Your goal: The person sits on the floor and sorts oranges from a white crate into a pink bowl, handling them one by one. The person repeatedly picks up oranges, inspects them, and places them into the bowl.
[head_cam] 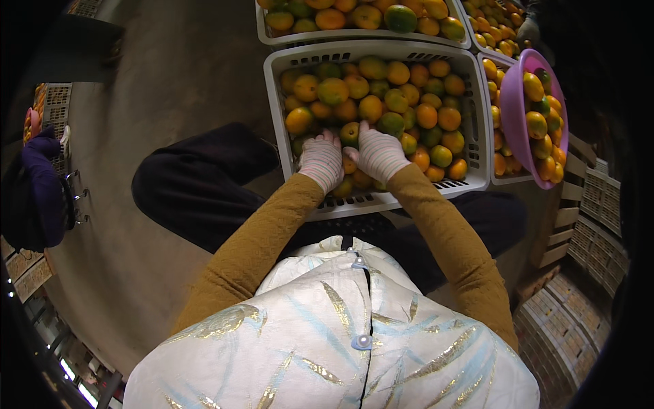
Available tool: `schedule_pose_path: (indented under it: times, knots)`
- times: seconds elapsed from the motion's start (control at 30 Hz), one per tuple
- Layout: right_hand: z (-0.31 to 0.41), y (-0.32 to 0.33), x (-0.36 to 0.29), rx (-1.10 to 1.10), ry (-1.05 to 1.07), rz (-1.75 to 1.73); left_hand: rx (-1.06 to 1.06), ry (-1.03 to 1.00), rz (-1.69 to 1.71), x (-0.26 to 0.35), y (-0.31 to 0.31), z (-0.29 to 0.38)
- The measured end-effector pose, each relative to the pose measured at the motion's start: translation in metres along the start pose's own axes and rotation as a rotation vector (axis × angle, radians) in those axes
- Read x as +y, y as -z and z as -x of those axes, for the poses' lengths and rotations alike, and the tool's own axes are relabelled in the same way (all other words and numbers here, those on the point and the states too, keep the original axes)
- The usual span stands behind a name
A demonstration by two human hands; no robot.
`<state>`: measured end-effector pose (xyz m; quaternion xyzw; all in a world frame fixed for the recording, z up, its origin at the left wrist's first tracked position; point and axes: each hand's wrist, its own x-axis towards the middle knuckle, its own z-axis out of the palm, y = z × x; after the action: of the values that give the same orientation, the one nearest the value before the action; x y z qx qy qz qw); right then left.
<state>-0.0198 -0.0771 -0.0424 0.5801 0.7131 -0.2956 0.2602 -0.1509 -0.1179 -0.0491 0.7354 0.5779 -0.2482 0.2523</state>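
Observation:
A white plastic crate full of green-orange citrus fruit stands before me, between my legs. Both hands reach into its near half, in thin striped gloves that leave the fingertips bare. My left hand dips among the fruit by the near left side, its fingertips partly hidden. Close beside it, my right hand has a finger and thumb at a greenish-orange citrus fruit, which lies between the two hands. Whether either hand grips a fruit is not plain.
Another white crate of citrus adjoins at the far side. On the right, a pink plastic basin of fruit rests tilted over a third crate. Another person's gloved hand is at the far right. Stacked crates stand farther right.

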Motion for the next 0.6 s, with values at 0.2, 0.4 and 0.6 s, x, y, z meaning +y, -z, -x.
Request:
schedule_pose_path:
  times: [0.2,0.4,0.6]
  knots:
    - [-0.006,0.02,-0.007,-0.07,-0.005,-0.008,0.013,0.046,0.339,-0.042,0.034,0.019]
    - [-0.025,0.064,-0.024,0.3,0.163,-0.029,-0.007,0.304,0.036,-0.061,0.049,-0.003]
    - [-0.058,0.061,-0.018,0.345,0.339,-0.232,-0.141,0.11,-0.081,-0.073,0.071,-0.021]
